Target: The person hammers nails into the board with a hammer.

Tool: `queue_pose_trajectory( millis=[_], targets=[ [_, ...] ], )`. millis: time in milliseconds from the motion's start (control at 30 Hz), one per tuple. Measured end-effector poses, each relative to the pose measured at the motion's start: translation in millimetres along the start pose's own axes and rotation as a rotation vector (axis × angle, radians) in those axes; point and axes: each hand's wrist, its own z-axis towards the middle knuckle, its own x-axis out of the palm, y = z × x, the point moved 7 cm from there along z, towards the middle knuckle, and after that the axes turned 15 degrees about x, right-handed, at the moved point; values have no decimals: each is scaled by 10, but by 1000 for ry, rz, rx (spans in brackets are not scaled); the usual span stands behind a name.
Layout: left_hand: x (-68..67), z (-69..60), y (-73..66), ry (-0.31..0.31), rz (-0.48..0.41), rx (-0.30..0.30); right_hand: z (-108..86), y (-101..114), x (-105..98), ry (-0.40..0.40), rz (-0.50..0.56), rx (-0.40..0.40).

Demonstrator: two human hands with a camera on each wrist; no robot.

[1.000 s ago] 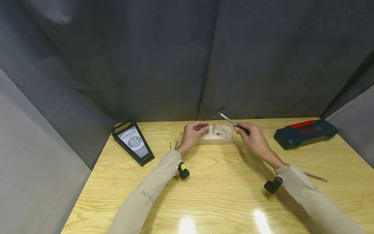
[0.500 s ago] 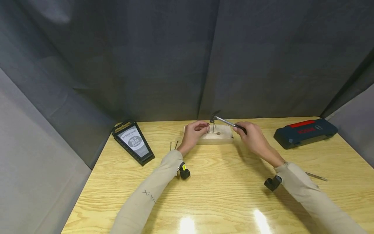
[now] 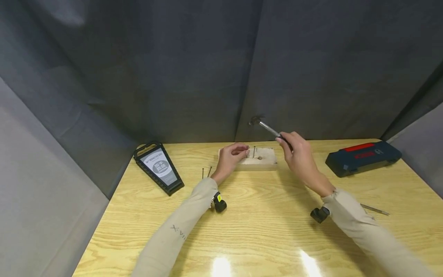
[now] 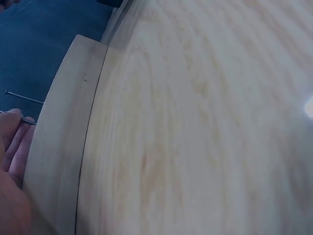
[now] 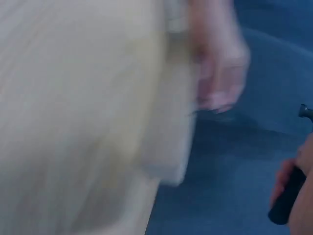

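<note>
The left hand [image 3: 228, 161] pinches a nail upright on the left part of a pale wooden block [image 3: 257, 167]. In the left wrist view its fingertips hold that nail [image 4: 29, 122] against the block [image 4: 63, 117], beside a second standing nail [image 4: 23, 97]. That second nail [image 3: 254, 152] stands alone right of the fingers, near a dark round spot [image 3: 260, 158]. Gripped by its black handle in the right hand [image 3: 301, 161], a hammer [image 3: 268, 128] is raised, its head above and behind the block. The right wrist view is blurred but shows the hammer handle [image 5: 287, 200] in the fingers.
Two more nails [image 3: 209, 172] stand left of the left wrist. A black wrench holder [image 3: 160, 169] lies at the left, a dark blue case [image 3: 363, 158] at the right. A thin metal rod [image 3: 375, 209] lies by the right sleeve. A dark curtain [image 3: 173, 77] hangs behind the table [image 3: 249, 231].
The hammer went down close above the block, then rose higher than before, with the right hand lifting. The left hand kept its pinch on the nail.
</note>
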Motion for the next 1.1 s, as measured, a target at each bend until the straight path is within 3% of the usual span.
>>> queue_pose_trajectory(
  millis=[167,333,733,833,1000,1067,1100],
  targets=[
    [9,18,27,-6,-15,0,-105,-65,176,158,-97,31],
    [20,24,46,8,-24,1,-70,-113,123,159,-18,104],
    [6,12,58,15,14,-7,-65,-159,183,249,-95,92],
    [4,2,64,18,1,-8,-5,-89,90,201,-74,76],
    [3,-12,68,25,-19,-15,60,2,-124,-30,60,40],
    [0,-11,68,22,-22,-14,22,-10,-96,-54,85,40],
    [-1,-9,66,20,-18,-12,-14,-27,-44,-28,66,45]
  ],
)
